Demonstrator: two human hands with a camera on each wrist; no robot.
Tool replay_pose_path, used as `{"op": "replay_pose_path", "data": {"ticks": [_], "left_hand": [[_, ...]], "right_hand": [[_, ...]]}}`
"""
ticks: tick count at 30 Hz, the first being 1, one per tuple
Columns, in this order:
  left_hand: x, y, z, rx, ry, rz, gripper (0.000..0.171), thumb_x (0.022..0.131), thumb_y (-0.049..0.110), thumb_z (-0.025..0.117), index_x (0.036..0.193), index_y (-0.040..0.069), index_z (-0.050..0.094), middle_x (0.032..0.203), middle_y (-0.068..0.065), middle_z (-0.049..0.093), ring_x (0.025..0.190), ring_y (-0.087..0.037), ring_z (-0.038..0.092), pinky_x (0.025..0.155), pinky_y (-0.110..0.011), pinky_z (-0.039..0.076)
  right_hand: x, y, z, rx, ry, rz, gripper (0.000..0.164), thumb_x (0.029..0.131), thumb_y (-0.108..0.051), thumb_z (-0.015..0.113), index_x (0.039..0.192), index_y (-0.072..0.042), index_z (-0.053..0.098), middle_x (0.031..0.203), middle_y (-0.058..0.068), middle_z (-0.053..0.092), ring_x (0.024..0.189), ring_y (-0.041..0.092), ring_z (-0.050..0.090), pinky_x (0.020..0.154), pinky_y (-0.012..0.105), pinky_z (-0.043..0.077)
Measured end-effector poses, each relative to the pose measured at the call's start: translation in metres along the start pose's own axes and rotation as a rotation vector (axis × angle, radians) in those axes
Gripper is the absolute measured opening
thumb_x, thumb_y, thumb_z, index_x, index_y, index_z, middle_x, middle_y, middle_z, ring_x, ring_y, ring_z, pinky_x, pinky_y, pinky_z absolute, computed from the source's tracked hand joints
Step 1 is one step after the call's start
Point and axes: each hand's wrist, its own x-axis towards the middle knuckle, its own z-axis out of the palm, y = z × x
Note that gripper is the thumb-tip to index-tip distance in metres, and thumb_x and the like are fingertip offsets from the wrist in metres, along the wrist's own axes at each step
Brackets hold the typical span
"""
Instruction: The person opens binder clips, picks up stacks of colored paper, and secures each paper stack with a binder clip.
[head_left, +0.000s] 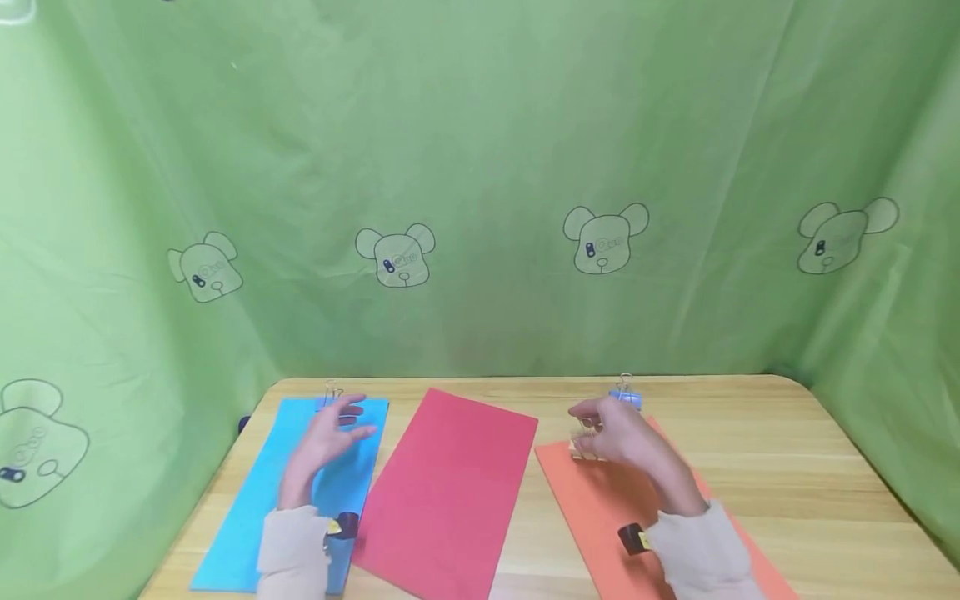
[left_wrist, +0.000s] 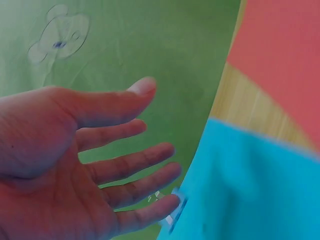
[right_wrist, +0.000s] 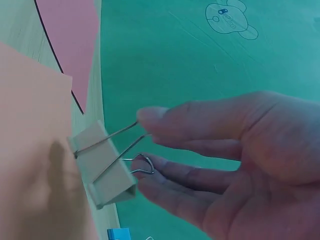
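My right hand [head_left: 621,429] pinches the wire handles of a whitish binder clip [right_wrist: 102,165] between thumb and fingers. In the right wrist view, that clip's jaws are right at the edge of the orange paper [head_left: 600,500]. Over the blue paper [head_left: 247,508], my left hand [head_left: 324,440] is held with its fingers spread apart and nothing in them. A blue binder clip [left_wrist: 176,202] sits at the far edge of the blue paper, partly hidden behind the left little finger in the left wrist view.
Between the blue and orange papers lies a red paper [head_left: 450,492], turned at a slant. Another blue binder clip [head_left: 628,399] is on the wooden table [head_left: 810,467] behind my right hand. A green curtain [head_left: 495,325] with bear-head drawings surrounds the table.
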Motion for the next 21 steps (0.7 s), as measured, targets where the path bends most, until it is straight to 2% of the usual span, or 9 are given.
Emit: {"op": "replay_pose_path", "data": {"ticks": [4,7,13,15,19,21], "left_hand": [[0.008,0.014,0.021,0.012,-0.078,-0.023,0.067,0.090,0.015,0.080,0.146,-0.005,0.049,0.135,-0.030,0.059,0.125,-0.047,0.057,0.100,-0.057,0.050],[0.011,0.028,0.037,0.062,-0.120,-0.067,0.072,0.087,0.017,0.083,0.145,-0.007,0.049,0.133,-0.030,0.059,0.123,-0.046,0.058,0.099,-0.056,0.050],[0.008,0.053,0.057,0.300,-0.209,-0.181,0.102,0.073,0.034,0.094,0.150,-0.006,0.040,0.144,-0.033,0.047,0.135,-0.050,0.042,0.106,-0.064,0.041],[0.006,0.060,0.061,0.377,-0.218,-0.197,0.107,0.069,0.038,0.096,0.149,-0.006,0.040,0.145,-0.035,0.042,0.138,-0.054,0.036,0.107,-0.067,0.038],[0.003,0.067,0.071,0.435,-0.207,-0.235,0.107,0.064,0.038,0.099,0.143,-0.008,0.044,0.136,-0.037,0.043,0.130,-0.053,0.039,0.103,-0.066,0.042],[0.002,0.070,0.076,0.447,-0.191,-0.268,0.106,0.061,0.037,0.100,0.141,-0.008,0.046,0.132,-0.035,0.044,0.125,-0.050,0.041,0.099,-0.064,0.046]], "right_hand": [[-0.004,-0.001,-0.002,-0.028,-0.056,0.018,0.047,0.080,0.007,0.078,0.124,0.014,0.064,0.121,0.029,0.067,0.111,0.044,0.065,0.084,0.046,0.059],[-0.007,-0.001,-0.004,-0.061,-0.087,0.035,0.051,0.080,0.008,0.079,0.127,0.015,0.062,0.119,0.028,0.067,0.107,0.040,0.066,0.079,0.041,0.059],[-0.011,0.000,-0.009,-0.131,-0.115,0.020,0.053,0.078,0.007,0.080,0.127,0.016,0.061,0.103,0.018,0.066,0.087,0.026,0.056,0.074,0.037,0.051],[-0.013,0.001,-0.011,-0.136,-0.107,0.009,0.050,0.079,0.006,0.080,0.125,0.016,0.062,0.096,0.014,0.063,0.082,0.024,0.051,0.072,0.036,0.048],[-0.015,0.004,-0.012,-0.158,-0.095,-0.008,0.040,0.079,0.006,0.079,0.116,0.012,0.066,0.075,0.005,0.049,0.069,0.019,0.041,0.061,0.029,0.038],[-0.017,0.005,-0.012,-0.177,-0.093,-0.011,0.030,0.078,0.007,0.078,0.105,0.007,0.068,0.068,0.001,0.040,0.064,0.016,0.036,0.057,0.027,0.033]]}}
